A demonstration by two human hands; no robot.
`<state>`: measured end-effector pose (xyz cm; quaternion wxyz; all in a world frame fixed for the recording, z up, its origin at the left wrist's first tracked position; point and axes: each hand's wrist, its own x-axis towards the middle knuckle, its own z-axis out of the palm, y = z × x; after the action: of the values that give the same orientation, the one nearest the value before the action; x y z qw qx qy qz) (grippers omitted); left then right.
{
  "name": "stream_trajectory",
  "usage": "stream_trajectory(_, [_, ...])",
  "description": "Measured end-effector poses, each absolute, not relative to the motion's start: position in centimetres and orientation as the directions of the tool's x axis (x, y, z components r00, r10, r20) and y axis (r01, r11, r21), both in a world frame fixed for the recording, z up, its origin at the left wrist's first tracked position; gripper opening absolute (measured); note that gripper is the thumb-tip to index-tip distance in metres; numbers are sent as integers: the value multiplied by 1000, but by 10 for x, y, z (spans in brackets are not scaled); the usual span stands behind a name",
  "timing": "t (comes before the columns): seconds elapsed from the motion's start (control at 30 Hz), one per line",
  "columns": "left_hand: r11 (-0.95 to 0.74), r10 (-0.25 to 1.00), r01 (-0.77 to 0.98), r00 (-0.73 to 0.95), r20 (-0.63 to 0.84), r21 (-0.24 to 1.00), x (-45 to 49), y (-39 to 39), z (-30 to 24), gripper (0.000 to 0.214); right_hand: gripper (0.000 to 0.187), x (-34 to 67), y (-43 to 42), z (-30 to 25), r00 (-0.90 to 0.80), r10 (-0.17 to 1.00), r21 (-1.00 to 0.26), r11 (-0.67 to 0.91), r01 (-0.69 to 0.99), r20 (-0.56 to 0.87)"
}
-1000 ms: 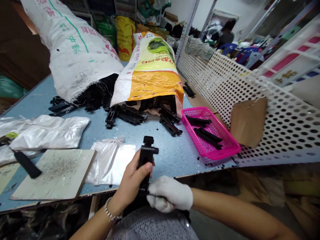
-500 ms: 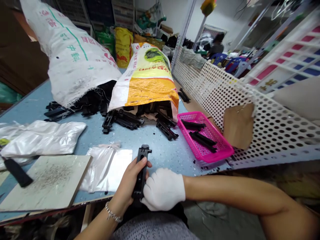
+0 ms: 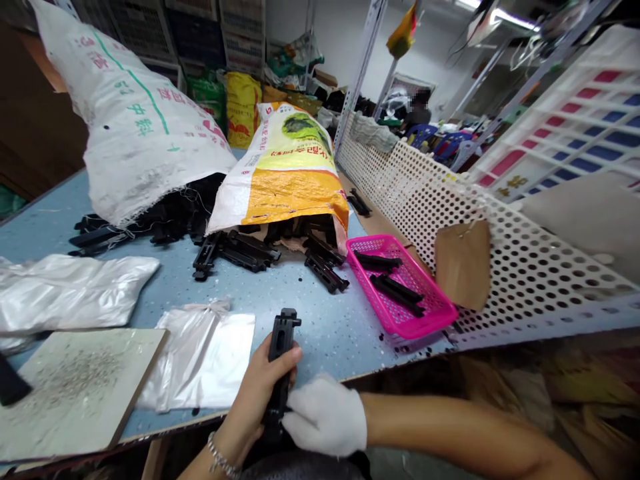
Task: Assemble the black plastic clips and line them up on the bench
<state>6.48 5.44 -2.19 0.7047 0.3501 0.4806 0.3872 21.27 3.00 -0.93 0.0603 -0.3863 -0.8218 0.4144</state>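
My bare left hand [image 3: 263,383], with a bracelet at its wrist, is wrapped round a long black plastic part [image 3: 281,341] that has a slot and a small side peg near its top end. The part stands nearly upright in front of my body at the table's edge. My right hand [image 3: 327,415] wears a white glove. Its fingers are closed against the part's lower right side, and what they pinch, if anything, is hidden. Similar black parts [image 3: 247,250] lie at the mouths of a white sack [image 3: 150,140] and a yellow-orange sack [image 3: 290,187].
A pink basket [image 3: 435,321] holds a few black parts at the right, beside a white perforated panel [image 3: 520,267]. Plastic bags [image 3: 205,360] and a speckled board [image 3: 140,373] with a dark handle [image 3: 11,380] lie left. A person [image 3: 417,113] sits far back.
The view has tilted and shifted, so the hands appear slightly lower. The gloved fingers have moved from a fist to a looser pinch beside the part. My left hand keeps its hold.
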Motion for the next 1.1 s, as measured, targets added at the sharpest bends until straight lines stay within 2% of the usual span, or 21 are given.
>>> stream_trajectory(0.03, [389,917,-218,181,-355,895,65,55,-23,45,35,212,28,-13,-650,686,-820,137,556,-326])
stream_trajectory(0.1, [272,962,-236,42,-270,933,66,59,-25,57,37,211,29,-19,-644,570,-858,-279,432,-510])
stream_trajectory(0.17, [215,972,-239,-46,-232,947,67,64,-26,63,34,211,36,-21,-717,394,-758,-586,286,-575])
stream_trajectory(0.23, [197,976,-244,-42,-214,949,67,70,-23,58,33,214,46,-15,-777,260,-624,-753,208,-573])
stream_trajectory(0.3, [202,978,-279,13,-206,939,66,77,-14,50,40,218,55,-1,-738,314,-709,-637,302,-597])
stream_trajectory(0.37, [263,965,-329,108,-240,907,64,83,-3,42,41,222,62,17,-637,569,-842,-219,492,-520])
stream_trajectory(0.4, [307,951,-350,158,-267,885,63,85,2,39,37,223,64,25,-615,693,-811,73,580,-376])
stream_trajectory(0.43, [350,935,-363,200,-294,864,62,87,5,38,31,224,66,31,-635,748,-690,355,631,-195])
stream_trajectory(0.47, [385,920,-368,230,-318,847,61,88,8,38,27,224,67,35,-692,721,-511,581,633,-39])
stream_trajectory(0.53, [419,905,-368,249,-346,830,60,89,9,41,29,222,69,37,-827,554,-191,826,530,98])
stream_trajectory(0.57, [423,903,-364,245,-353,830,60,88,9,43,32,221,69,36,-867,486,-107,873,476,107])
stream_trajectory(0.63, [413,909,-358,223,-353,837,61,85,8,44,34,217,67,30,-878,471,-96,881,463,82])
stream_trajectory(0.7, [381,923,-360,189,-334,851,62,81,6,41,32,213,61,26,-808,589,-279,776,566,-1])
stream_trajectory(0.77, [357,934,-363,155,-322,861,62,79,2,38,32,211,55,23,-695,693,-584,490,647,-189])
stream_trajectory(0.83, [341,940,-342,121,-319,875,62,80,-8,35,38,213,56,21,-645,628,-779,97,620,-436])
stream_trajectory(0.87, [338,941,-323,102,-322,884,62,81,-15,35,40,215,61,19,-653,554,-801,-44,597,-517])
stream_trajectory(0.9, [334,942,-300,81,-325,894,63,83,-24,37,40,218,70,17,-649,523,-797,-107,594,-553])
stream_trajectory(0.93, [323,946,-273,54,-321,906,65,85,-35,40,37,223,83,14,-605,574,-780,-101,617,-553])
stream_trajectory(0.97, [301,952,-238,21,-305,923,68,87,-47,44,32,229,99,10,-523,683,-752,-59,657,-511])
stream_trajectory(1.03, [208,977,-121,-29,-213,971,74,89,-70,55,22,243,136,3,-232,928,-642,-9,767,-291])
stream_trajectory(1.1, [48,998,97,-36,-44,994,79,89,-91,57,30,258,169,-3,-30,987,-580,-69,812,-160])
